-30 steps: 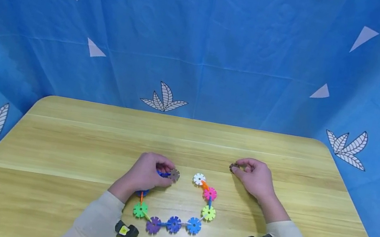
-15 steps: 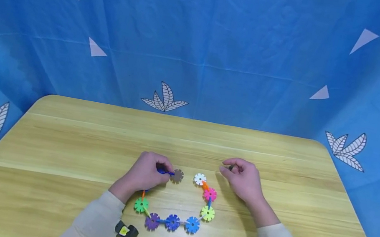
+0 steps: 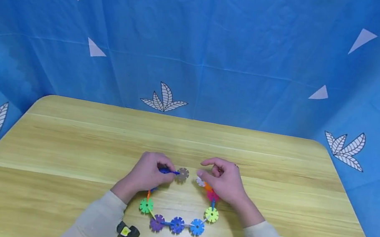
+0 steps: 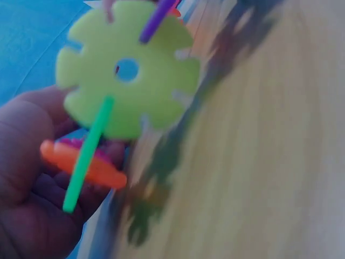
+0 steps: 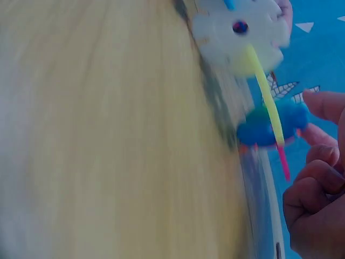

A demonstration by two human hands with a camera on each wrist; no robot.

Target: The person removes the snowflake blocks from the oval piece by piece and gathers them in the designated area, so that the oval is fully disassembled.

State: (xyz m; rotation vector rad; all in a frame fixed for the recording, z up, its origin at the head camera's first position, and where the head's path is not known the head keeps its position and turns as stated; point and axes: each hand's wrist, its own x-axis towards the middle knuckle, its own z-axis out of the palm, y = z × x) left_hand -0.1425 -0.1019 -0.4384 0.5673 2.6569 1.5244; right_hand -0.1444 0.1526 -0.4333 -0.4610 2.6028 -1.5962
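Note:
In the head view my left hand [image 3: 150, 171] pinches a blue disc [image 3: 165, 170] at the upper left of a curved chain of notched discs. A grey-brown disc [image 3: 182, 175] is joined to it, just beyond the fingertips. My right hand [image 3: 224, 180] hovers at the chain's other end, thumb and forefinger parted; its thumb partly covers a white disc [image 3: 200, 182], and contact cannot be told. The right wrist view shows that hand [image 5: 318, 189] with its lower fingers bent beside a blue disc [image 5: 269, 127]. The left hand [image 4: 32, 162] shows behind a yellow-green disc [image 4: 161, 81].
The chain bends towards the front of the wooden table [image 3: 94, 140] through green [image 3: 146, 205], purple [image 3: 157, 223], light blue [image 3: 197, 227] and yellow [image 3: 211, 214] discs. A small dark edge [image 3: 236, 166] shows behind the right hand. A blue patterned cloth [image 3: 205, 32] hangs behind.
My right hand has moved left from the dark disc it pinched to the white disc, and its thumb and forefinger have parted. The left hand's grey-brown disc has shifted slightly right.

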